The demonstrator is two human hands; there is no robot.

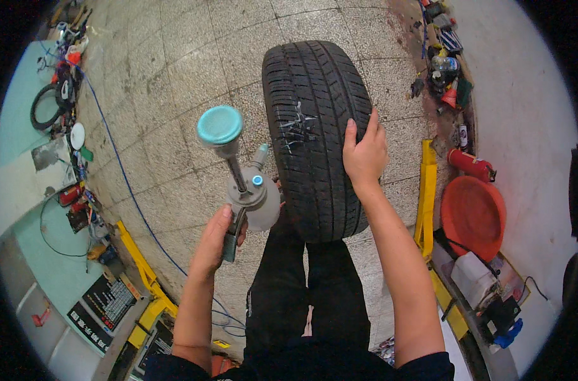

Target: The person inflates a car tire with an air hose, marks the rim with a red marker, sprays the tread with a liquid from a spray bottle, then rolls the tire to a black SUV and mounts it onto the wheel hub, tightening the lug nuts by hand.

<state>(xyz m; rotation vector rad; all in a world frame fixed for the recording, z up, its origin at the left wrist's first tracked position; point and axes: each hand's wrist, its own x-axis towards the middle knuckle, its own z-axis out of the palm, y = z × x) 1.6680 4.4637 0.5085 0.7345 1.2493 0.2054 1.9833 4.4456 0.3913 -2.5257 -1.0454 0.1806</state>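
Note:
My left hand (218,238) is closed round the grey handle of a hand-pump bottle (263,206), with a metal shaft topped by a round turquoise knob (219,125) and a translucent lower body. The bottle is upright just left of a black tyre (317,178), which stands on its tread in front of my legs. My right hand (365,155) grips the tyre's right side, fingers over the tread and edge. Whitish strands or streaks (298,124) lie on the left part of the tread.
Yellow metal arms (427,190) lie either side on the tiled floor (187,51). At the right are a red fire extinguisher (468,164), a red basin (473,216) and clutter along a wall. A blue hose (127,184) runs down the left, beside more clutter and boards.

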